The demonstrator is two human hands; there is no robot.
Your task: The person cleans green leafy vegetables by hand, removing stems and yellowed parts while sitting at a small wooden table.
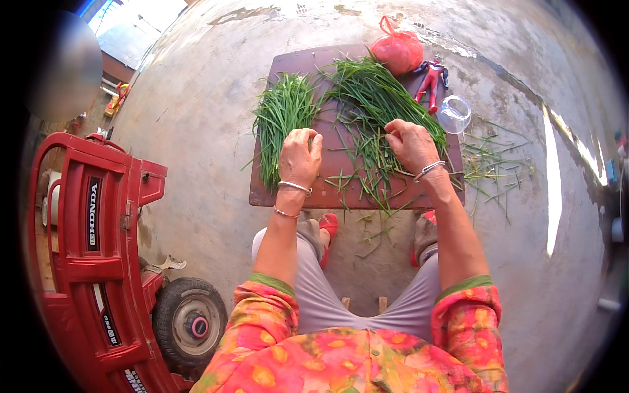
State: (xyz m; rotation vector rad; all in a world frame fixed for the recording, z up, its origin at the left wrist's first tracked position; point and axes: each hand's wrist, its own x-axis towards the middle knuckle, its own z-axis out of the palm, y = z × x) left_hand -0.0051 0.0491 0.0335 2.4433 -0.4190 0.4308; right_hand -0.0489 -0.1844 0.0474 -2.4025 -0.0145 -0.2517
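A low reddish-brown wooden table (339, 189) stands before me, bearing two heaps of long green grass-like leaves, possibly chives. My left hand (300, 156) is at the lower right edge of the smaller, tidy pile (285, 113), with thumb and index finger bent towards each other; whether a blade is between them cannot be told. Over the lower part of the larger pile (383, 93) is my right hand (412, 147), its fingers curled, and what its fingertips hold is unclear. Loose stems and scraps (376, 172) lie between the hands and towards the table's near edge.
At the table's far right are a tied red plastic bag (399, 51), a red toy figure (431, 83) and a clear round container (454, 114). Scattered stems (496, 162) lie on the concrete floor at right. A red cargo vehicle (98, 236) with a wheel (189, 319) stands at left.
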